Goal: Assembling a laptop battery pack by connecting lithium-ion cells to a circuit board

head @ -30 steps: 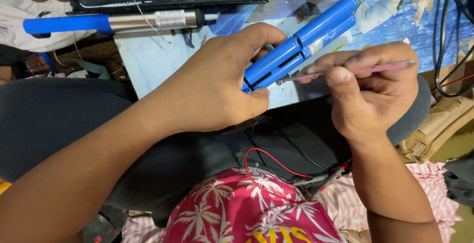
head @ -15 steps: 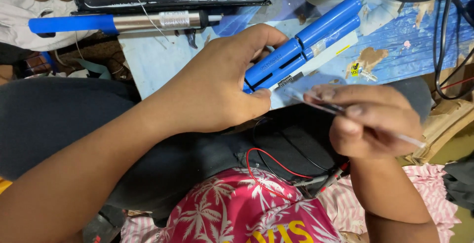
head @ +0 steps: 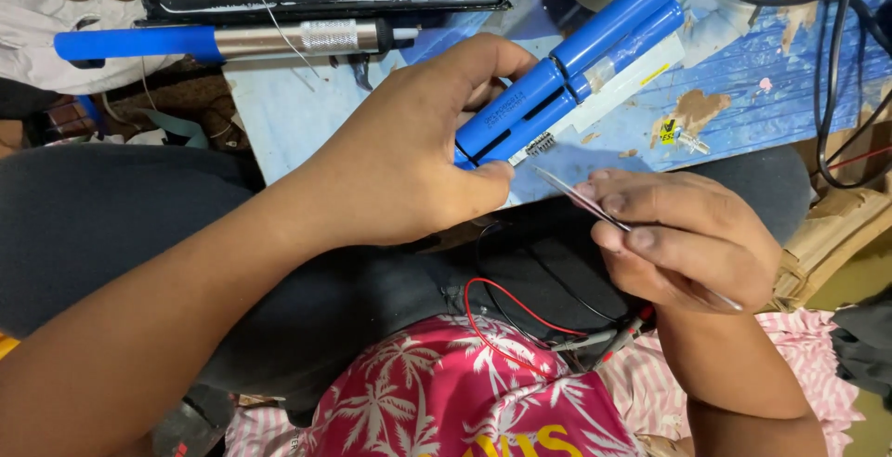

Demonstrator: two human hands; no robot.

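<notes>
While the left hand (head: 409,155) grips smooth blue cylindrical batteries (head: 576,62), the right hand (head: 688,239) pinches thin metal tweezers (head: 604,215), now angled nearer their ends.

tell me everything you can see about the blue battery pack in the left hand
The battery pack is built of long blue cylindrical cells laid side by side and end to end, with whitish clear tape near the middle and a small metal strip at its lower end. It slants up to the right above the blue table, pinched by the left hand.
</notes>
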